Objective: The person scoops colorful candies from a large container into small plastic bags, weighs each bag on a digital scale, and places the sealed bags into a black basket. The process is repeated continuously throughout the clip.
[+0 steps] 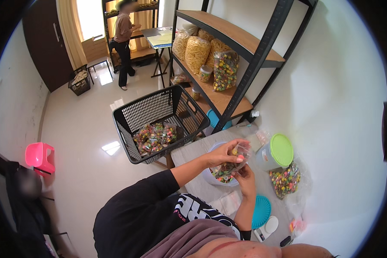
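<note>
Both hands hold a small clear plastic bag of colourful ring-shaped pieces (229,167), tilted over a round whitish tub. My left hand (225,153) grips the bag's upper part, with its thumb across the near side and its fingers behind. My right hand (245,180) holds the lower end with its fingertips. More coloured pieces lie in the tub (209,179), partly hidden by the bag and hands. Left of the tub, a black plastic basket (161,103) holds several filled clear bags (154,137).
A tub with a green lid (281,150), a large bag of coloured pieces (285,180), a blue lid (261,211) and a white device (267,229) are on the table to the right. A metal-framed shelf (213,96) holds snack bags. Another person (123,42) stands farther back.
</note>
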{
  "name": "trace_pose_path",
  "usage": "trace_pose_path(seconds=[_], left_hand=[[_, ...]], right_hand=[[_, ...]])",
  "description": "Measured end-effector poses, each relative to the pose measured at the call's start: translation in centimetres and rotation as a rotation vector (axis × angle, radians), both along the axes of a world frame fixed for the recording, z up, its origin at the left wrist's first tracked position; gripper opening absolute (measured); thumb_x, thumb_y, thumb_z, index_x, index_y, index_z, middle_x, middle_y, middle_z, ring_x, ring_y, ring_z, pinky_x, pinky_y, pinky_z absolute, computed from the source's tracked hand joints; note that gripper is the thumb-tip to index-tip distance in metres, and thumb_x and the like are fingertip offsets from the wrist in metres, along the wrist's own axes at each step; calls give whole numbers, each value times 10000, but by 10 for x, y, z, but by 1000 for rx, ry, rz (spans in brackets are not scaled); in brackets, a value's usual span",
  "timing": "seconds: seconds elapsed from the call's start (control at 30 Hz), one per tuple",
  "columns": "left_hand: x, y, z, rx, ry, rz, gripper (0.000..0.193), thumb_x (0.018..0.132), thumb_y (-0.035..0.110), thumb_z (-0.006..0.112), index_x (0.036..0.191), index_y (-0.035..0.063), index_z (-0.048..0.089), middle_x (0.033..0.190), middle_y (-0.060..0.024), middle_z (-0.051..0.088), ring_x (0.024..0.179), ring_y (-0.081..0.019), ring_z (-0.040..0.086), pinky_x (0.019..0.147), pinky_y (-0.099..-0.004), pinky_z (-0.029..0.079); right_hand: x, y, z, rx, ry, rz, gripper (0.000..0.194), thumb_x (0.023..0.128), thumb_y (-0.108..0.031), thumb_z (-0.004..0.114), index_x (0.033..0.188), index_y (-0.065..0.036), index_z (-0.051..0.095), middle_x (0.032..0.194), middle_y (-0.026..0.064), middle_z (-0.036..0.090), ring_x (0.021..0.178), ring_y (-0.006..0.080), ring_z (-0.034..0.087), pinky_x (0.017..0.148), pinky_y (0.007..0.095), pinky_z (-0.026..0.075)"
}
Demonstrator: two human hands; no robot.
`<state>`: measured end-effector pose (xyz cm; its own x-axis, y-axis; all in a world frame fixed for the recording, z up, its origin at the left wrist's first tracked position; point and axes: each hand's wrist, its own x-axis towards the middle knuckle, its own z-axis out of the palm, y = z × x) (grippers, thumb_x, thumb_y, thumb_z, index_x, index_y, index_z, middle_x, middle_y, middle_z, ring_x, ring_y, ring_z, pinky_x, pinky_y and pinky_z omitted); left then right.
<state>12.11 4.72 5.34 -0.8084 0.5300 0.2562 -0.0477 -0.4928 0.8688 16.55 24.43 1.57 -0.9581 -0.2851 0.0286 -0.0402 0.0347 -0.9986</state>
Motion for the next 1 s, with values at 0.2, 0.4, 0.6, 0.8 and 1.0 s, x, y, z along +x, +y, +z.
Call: trace_pose_path(seconds=[0.2,0.4,0.6,0.8,1.0], left_hand=[[14,-4,-17,-155,55,37,878,734,190,837,1439,39,335,1325,-82,489,1224,-170,478,1038,-319,384],[36,-7,-39,-314,-23,119,699,753,134,817,1351,25,471,1183,-56,596,1097,-149,559,970,-310,442],[62,-26,-42,-312,-156,150,539,795,155,779,1266,19,557,1130,-38,630,1011,-113,576,895,-284,469],[66,-29,-67,-414,-154,273,433,819,258,757,1162,27,626,1023,-39,651,909,-117,595,805,-272,488],[48,-37,-73,-486,-455,194,435,872,280,698,1205,17,602,1033,-57,655,879,-110,615,749,-249,515]], right_hand=[[13,5,-16,118,31,-225,402,779,-93,779,1085,31,548,981,73,626,924,151,584,834,291,463],[35,-2,-32,227,66,-170,425,766,-135,806,1074,13,554,969,74,626,913,168,595,844,317,469],[41,0,-29,149,29,-43,401,798,-144,779,1104,0,564,1007,81,637,923,172,604,856,318,476],[38,15,-37,94,-5,-83,347,862,-102,696,1169,10,580,1034,90,646,927,149,600,854,296,477],[41,27,-44,160,4,-154,280,876,-68,657,1146,-2,616,1038,77,652,911,133,589,836,283,475]])
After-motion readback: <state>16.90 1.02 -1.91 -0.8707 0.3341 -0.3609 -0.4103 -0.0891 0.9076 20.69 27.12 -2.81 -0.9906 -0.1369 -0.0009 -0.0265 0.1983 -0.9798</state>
